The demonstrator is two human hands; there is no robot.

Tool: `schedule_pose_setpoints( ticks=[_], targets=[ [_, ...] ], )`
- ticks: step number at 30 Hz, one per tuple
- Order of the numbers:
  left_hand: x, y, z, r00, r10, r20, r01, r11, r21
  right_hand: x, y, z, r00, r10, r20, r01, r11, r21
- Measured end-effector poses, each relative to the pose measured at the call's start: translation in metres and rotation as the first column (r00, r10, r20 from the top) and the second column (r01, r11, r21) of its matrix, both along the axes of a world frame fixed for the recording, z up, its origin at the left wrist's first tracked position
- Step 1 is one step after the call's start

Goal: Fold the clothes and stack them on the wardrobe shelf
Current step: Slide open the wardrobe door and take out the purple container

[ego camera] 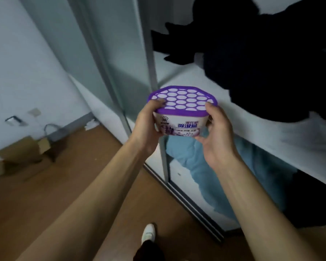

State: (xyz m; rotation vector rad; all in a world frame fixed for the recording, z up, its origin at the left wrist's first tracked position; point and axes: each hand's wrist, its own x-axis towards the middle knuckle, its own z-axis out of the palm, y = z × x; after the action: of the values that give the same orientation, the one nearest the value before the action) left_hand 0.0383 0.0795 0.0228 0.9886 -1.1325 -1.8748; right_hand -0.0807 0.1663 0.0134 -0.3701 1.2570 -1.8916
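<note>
You stand before an open wardrobe (109,59) with frosted, grey-framed sliding doors, its white shelf (205,81) running smooth and flat away to the right. A heap of dark clothes (256,59), soft and shapeless, sprawls across the far part of that shelf, well beyond your hands and touched by neither. Below the shelf, a pale blue garment (205,166) lies crumpled in loose folds in the lower compartment, with more dark fabric (312,200) bunched beside it to the right.

The wood-grain floor (64,176) stretches to the left, where an opened cardboard box (21,151) sits with its flaps up against the white wall.

Between you and the shelf's front edge, you hold up a plastic dehumidifier box (181,112): a white tub with printed Chinese lettering, capped by a purple, roughly hexagonal lid pierced by rows of round white holes. Your left hand (149,127) grips its left side, thumb hooked over the lid's rim and fingers curled beneath. Your right hand (216,132) clasps the right side, thumb on the lid's edge and fingers wrapped under the base.

At the bottom of the frame, one white shoe (149,232) points forward on the floor.
</note>
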Motion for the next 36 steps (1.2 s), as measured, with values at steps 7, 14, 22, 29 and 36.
schedule_pose_setpoints(
  ticks=[7, 14, 22, 29, 36],
  targets=[
    [0.180, -0.004, -0.040, 0.958, 0.287, 0.000, -0.286, 0.955, 0.073, 0.147, -0.054, -0.033, 0.864, 0.482, 0.148, -0.504, 0.839, 0.207],
    [0.368, -0.040, -0.082, 0.912, 0.398, 0.095, -0.402, 0.915, 0.031, 0.320, -0.121, -0.062, 0.742, 0.647, 0.176, -0.666, 0.680, 0.307],
    [0.569, -0.092, -0.120, 0.818, 0.550, 0.166, -0.571, 0.812, 0.123, 0.520, -0.204, -0.102, 0.647, 0.751, 0.131, -0.735, 0.567, 0.372],
    [0.679, -0.177, -0.133, 0.795, 0.593, 0.131, -0.607, 0.784, 0.134, 0.628, -0.306, -0.117, 0.589, 0.799, 0.116, -0.767, 0.509, 0.392],
    [0.745, -0.313, -0.171, 0.774, 0.605, 0.185, -0.632, 0.752, 0.187, 0.698, -0.452, -0.162, 0.615, 0.773, 0.159, -0.750, 0.511, 0.420]
  ],
)
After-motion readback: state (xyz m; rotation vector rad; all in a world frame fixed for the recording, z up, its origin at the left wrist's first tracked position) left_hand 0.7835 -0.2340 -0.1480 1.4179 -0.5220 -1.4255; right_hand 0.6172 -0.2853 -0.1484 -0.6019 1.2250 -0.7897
